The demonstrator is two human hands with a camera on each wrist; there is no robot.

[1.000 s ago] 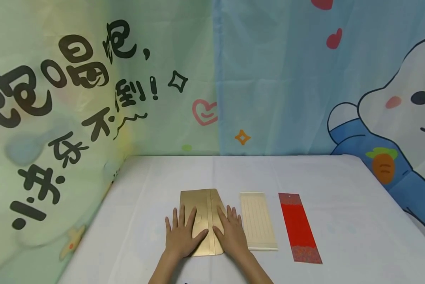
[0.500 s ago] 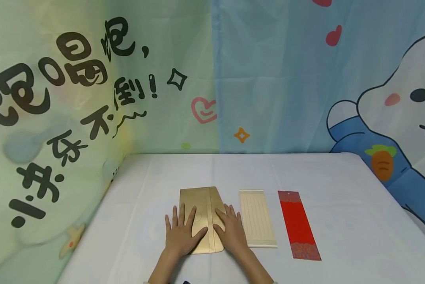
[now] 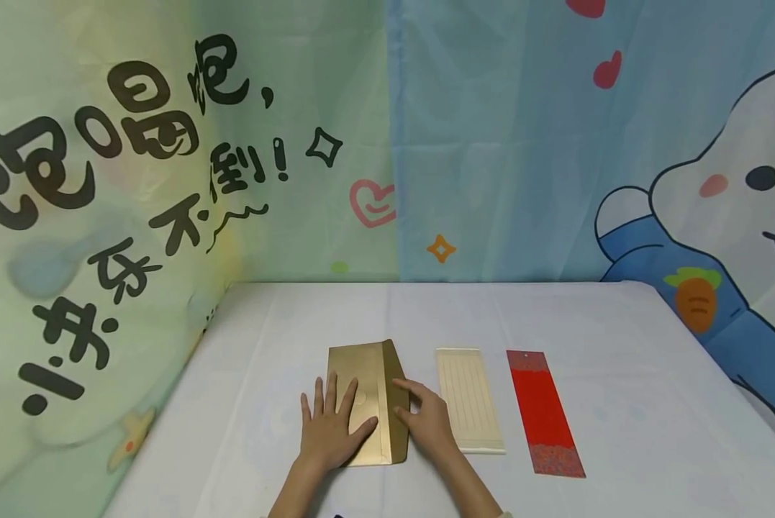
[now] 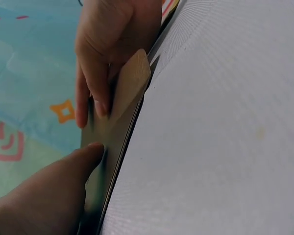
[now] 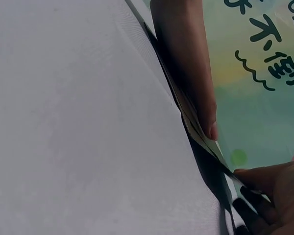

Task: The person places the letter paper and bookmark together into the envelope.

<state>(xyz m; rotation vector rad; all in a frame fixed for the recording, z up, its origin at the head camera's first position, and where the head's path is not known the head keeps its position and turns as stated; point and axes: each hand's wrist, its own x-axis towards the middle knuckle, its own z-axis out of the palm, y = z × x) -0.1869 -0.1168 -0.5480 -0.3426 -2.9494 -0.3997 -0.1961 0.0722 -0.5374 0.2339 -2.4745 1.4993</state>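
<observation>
A gold envelope (image 3: 361,360) lies on the white-covered table, its long flap (image 3: 396,403) along the right side tilted up from the body. My left hand (image 3: 332,432) rests flat on the body with fingers spread, the thumb beside the fold. At the flap's outer edge, my right hand (image 3: 429,424) pinches it between thumb and fingers. In the right wrist view, the right thumb (image 5: 259,178) is on one side of the thin edge and the fingers on the other. The left wrist view shows the raised flap (image 4: 134,73) angled under the right fingers.
Right of the envelope lies a cream sheet (image 3: 471,403) with fine vertical lines. Farther right is a red strip (image 3: 544,414) with patterned ends and a small hole at its top. A printed curtain (image 3: 491,144) hangs behind and to the left of the table.
The flap has gone from lying flat to standing tilted up. My right hand has changed from lying spread on it to pinching its edge; the left hand has stayed in place.
</observation>
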